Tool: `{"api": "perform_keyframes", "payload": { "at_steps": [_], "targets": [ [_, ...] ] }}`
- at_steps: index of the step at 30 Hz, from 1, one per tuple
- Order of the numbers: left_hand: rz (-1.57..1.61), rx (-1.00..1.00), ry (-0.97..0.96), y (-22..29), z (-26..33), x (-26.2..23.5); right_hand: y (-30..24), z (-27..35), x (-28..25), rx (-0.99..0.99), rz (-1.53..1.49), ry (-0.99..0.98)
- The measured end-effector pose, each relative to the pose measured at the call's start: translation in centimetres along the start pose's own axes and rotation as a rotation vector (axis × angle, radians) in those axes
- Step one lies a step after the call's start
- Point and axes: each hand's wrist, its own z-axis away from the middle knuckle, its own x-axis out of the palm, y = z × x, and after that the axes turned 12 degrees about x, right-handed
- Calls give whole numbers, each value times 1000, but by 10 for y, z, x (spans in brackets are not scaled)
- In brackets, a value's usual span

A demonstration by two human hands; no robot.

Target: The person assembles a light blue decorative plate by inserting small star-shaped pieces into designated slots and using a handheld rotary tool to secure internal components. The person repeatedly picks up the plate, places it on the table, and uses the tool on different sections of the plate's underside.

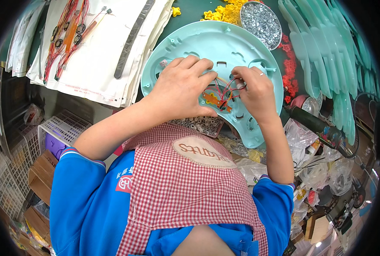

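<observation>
While both hands are laid on the pale turquoise plastic shell (207, 47), the left hand (182, 87) is spread flat over its middle, fingers loosely curled and pressed on the surface, nothing clearly gripped. The right hand (255, 91) is pinched narrow, thumb and forefinger closed on the red and black wires (224, 88). Just under the fingertips of both hands, between them, an orange part (212, 100) is seen with the wires running into it. Below the left palm, a tray of small metal washers (200, 124) is partly hidden by the shell rim. Right of the right-hand fingers, a dark soldering iron (313, 123) is lying near the shell. Beyond the fingertips, a round dish of silvery screws (260, 19) is placed, with yellow plastic pieces (224, 13) just beside it. Farther right, stacked turquoise blades (326, 51) are fanned out.
</observation>
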Motion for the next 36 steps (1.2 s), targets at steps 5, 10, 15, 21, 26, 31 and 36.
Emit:
{"api": "perform_keyframes", "payload": {
  "at_steps": [5, 10, 15, 21, 26, 31, 36],
  "targets": [
    [-7, 11, -1, 0, 1, 1, -6, -6, -1, -91, 122, -63],
    [-19, 31, -12, 2, -1, 0, 17, 5, -21, -37, -214, -102],
    [-21, 82, -197, 12, -32, -1, 13, 31, -27, 34, 142, -119],
    [-27, 107, -220, 8, -37, -2, 10, 46, -44, 52, 101, 25],
    [-103, -49, -212, 16, -15, -11, 0, 53, -22, 195, 51, 115],
    [-139, 22, -91, 11, -10, -1, -3, 44, -17, 184, 101, 228],
    [-152, 47, -27, 9, -10, 3, -9, 53, -2, 275, -62, 233]
  ]
}}
